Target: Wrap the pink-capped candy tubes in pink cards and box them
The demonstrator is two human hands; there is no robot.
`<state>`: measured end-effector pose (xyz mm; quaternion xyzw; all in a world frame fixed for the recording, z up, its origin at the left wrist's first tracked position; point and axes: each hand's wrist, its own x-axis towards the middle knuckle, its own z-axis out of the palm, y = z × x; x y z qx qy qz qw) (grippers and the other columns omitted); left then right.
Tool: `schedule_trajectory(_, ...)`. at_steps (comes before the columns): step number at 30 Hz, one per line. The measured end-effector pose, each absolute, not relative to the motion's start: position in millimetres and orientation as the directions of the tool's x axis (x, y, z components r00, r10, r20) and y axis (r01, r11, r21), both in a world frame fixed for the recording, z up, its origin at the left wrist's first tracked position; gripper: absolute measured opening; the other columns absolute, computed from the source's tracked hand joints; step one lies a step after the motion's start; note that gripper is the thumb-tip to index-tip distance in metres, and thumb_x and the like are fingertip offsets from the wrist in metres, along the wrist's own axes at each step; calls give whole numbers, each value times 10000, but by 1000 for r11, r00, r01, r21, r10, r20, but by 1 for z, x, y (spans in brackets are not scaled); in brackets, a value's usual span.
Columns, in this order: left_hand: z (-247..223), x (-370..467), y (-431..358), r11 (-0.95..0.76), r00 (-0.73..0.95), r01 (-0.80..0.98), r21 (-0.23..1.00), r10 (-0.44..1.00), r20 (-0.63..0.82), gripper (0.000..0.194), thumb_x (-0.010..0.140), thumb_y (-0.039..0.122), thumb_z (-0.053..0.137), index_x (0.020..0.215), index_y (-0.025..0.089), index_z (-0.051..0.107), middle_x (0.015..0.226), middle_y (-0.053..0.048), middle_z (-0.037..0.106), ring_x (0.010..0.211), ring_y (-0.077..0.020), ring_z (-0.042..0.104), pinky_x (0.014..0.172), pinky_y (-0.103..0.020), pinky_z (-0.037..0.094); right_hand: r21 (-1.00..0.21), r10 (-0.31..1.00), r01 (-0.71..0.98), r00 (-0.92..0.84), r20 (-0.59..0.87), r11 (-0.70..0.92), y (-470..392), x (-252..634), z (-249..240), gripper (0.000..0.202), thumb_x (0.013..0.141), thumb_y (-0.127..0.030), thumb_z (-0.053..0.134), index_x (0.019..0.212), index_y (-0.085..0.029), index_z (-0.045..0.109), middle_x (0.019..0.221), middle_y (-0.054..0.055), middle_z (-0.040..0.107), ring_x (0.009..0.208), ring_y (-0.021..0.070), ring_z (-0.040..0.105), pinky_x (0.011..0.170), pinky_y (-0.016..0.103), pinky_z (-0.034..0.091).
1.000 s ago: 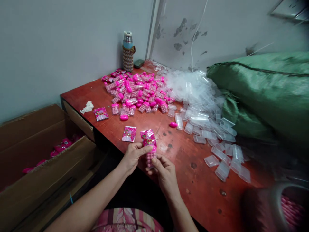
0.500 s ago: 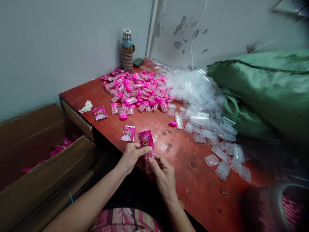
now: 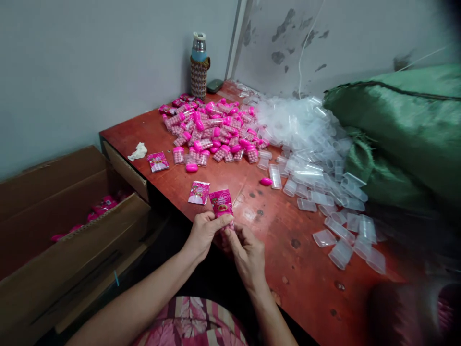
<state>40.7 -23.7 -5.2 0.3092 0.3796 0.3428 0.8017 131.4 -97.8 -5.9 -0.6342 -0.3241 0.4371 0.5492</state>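
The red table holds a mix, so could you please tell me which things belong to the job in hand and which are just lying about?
Probably in the job:
pink packet and bead-filled tube, held between left hand and right hand
flat pink packets
capped tubes
clear tubes

Probably just lying about:
bottle in a knitted sleeve
crumpled white scrap
small dark object

Left hand (image 3: 202, 234), right hand (image 3: 249, 253), close together, both pinching

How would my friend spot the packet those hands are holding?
Find the red table, then the left hand and right hand at its near edge. The pink packet pokes out beyond them; unlike the neighbouring packet, which lies flat, it's held.
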Motion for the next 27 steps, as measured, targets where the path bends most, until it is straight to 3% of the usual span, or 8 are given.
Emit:
schedule_trajectory(4, -2, 38, -32, 580, 521, -303, 756, 765, -379, 229, 656, 303, 667, 600, 86, 617, 446, 8, 503, 354, -73, 421, 334, -201, 327, -912, 903, -348, 283, -323, -217, -96, 130, -8, 193, 745, -348, 604, 763, -156, 601, 620, 1, 605, 478, 96, 548, 445, 201, 464)
schedule_trajectory(6, -2, 36, -34, 599, 552, -316, 736, 746, -371, 221, 663, 301, 660, 640, 85, 625, 444, 18, 481, 354, -75, 410, 326, -203, 323, -902, 904, -381, 280, -323, -204, -96, 128, -9, 188, 751, -340, 600, 754, -152, 595, 634, 2, 601, 488, 92, 549, 448, 196, 462)
schedule_trajectory(13, -6, 36, -27, 637, 506, -416, 649, 755, -417, 211, 674, 298, 654, 687, 88, 638, 538, -8, 548, 447, -79, 482, 445, -210, 379, -982, 921, -17, 342, -184, -190, -97, 122, -7, 201, 777, -337, 565, 893, -177, 607, 700, 12, 605, 570, 108, 540, 498, 206, 456)
schedule_trajectory(18, -4, 36, -28, 651, 503, -396, 648, 744, -440, 169, 644, 240, 667, 712, 86, 652, 523, -10, 557, 475, -95, 508, 513, -231, 405, -980, 933, 124, 346, -103, -154, -101, 121, -11, 218, 780, -337, 551, 910, -175, 620, 720, 24, 626, 580, 116, 550, 517, 211, 451)
schedule_trajectory(23, -3, 35, -37, 665, 546, -364, 653, 720, -429, 146, 636, 228, 656, 707, 101, 657, 484, 8, 526, 436, -90, 474, 492, -236, 390, -982, 931, 127, 357, -84, -137, -107, 119, -12, 170, 783, -314, 549, 862, -179, 618, 698, 14, 610, 566, 111, 528, 510, 210, 428)
schedule_trajectory(27, -2, 37, -44, 703, 574, -350, 619, 683, -451, 174, 652, 279, 641, 699, 112, 628, 477, 19, 485, 410, -83, 432, 390, -201, 304, -987, 916, -10, 370, -153, -161, -104, 116, -6, 163, 789, -326, 544, 736, -176, 586, 610, -11, 553, 497, 94, 475, 462, 206, 393)
